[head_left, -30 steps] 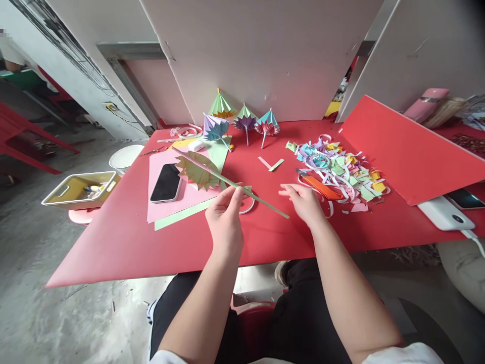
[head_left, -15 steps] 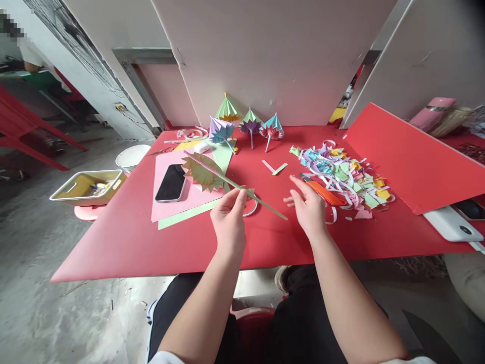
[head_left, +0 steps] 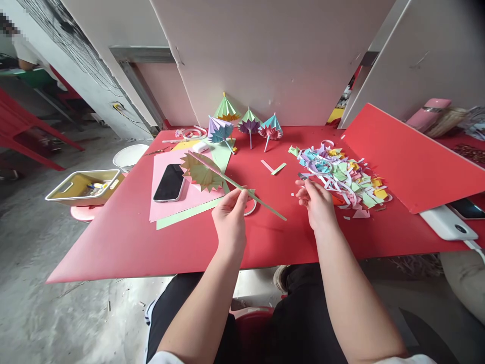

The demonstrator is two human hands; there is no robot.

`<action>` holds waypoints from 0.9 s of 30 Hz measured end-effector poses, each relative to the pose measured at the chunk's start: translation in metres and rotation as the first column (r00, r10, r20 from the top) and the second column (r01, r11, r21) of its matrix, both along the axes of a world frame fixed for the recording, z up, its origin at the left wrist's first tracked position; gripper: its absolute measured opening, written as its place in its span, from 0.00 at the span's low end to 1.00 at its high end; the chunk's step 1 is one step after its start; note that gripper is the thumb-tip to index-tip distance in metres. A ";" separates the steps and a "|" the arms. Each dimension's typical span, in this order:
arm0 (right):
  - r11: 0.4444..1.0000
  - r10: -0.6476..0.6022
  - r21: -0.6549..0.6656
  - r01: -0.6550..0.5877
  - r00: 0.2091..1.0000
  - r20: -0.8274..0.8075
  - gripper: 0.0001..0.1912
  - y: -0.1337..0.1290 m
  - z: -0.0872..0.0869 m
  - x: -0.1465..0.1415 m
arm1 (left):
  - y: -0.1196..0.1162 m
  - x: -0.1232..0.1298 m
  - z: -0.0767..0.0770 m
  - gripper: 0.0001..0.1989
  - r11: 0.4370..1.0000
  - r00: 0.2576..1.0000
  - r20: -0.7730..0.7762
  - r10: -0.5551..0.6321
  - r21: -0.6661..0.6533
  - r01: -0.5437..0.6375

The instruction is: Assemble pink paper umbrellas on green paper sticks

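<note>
My left hand (head_left: 229, 215) pinches the green stick of a paper umbrella (head_left: 202, 172). Its pleated, pale yellow-green canopy with a jagged rim points up and left, over a phone and paper sheets. The stick's thin end slants down to the right, beyond my fingers. My right hand (head_left: 319, 205) is above the table by the scrap pile, its fingers loosely bent and apart, nothing visible in them. Behind that hand lies an orange utility knife (head_left: 338, 200), mostly hidden. A tiny white scrap (head_left: 292, 194) lies left of my right fingertips.
Several finished paper umbrellas (head_left: 250, 121) stand at the back of the red table (head_left: 125, 247). Coloured paper scraps (head_left: 350, 177) are heaped at right. A phone (head_left: 169, 183) rests on pink paper (head_left: 159, 212). Two paper strips (head_left: 278, 169) lie mid-table; a red board (head_left: 409, 156) leans at right.
My right hand has shifted right and its fingers have curled from a more outstretched pose, now covering most of the knife. A tiny white scrap shows on the table. My left hand stays put.
</note>
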State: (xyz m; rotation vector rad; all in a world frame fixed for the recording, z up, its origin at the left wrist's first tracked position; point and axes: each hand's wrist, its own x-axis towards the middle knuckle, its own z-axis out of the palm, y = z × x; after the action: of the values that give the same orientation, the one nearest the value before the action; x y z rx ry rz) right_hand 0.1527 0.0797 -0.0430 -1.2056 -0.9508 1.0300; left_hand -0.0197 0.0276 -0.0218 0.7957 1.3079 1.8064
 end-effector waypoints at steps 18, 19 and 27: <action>0.908 -0.072 0.291 -0.303 0.570 0.819 0.15 -0.048 -0.002 -0.061 | 0.002 -0.003 0.002 0.08 0.999 0.997 0.065 -0.046 0.007 0.046; 0.914 0.005 0.248 -0.320 0.621 0.784 0.14 -0.049 0.000 -0.060 | 0.002 -0.004 0.002 0.09 0.999 0.996 0.075 -0.052 0.008 0.051; 0.761 0.646 -0.128 -0.636 0.761 0.054 0.12 -0.046 0.020 -0.044 | 0.003 -0.008 0.000 0.08 0.979 0.963 0.175 -0.205 0.046 0.200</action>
State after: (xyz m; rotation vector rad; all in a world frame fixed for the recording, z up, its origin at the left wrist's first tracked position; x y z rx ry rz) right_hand 0.1085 0.0341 -0.0234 -1.0259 -1.4615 1.5914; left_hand -0.0276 0.0311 -0.0218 0.7352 1.0488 1.6933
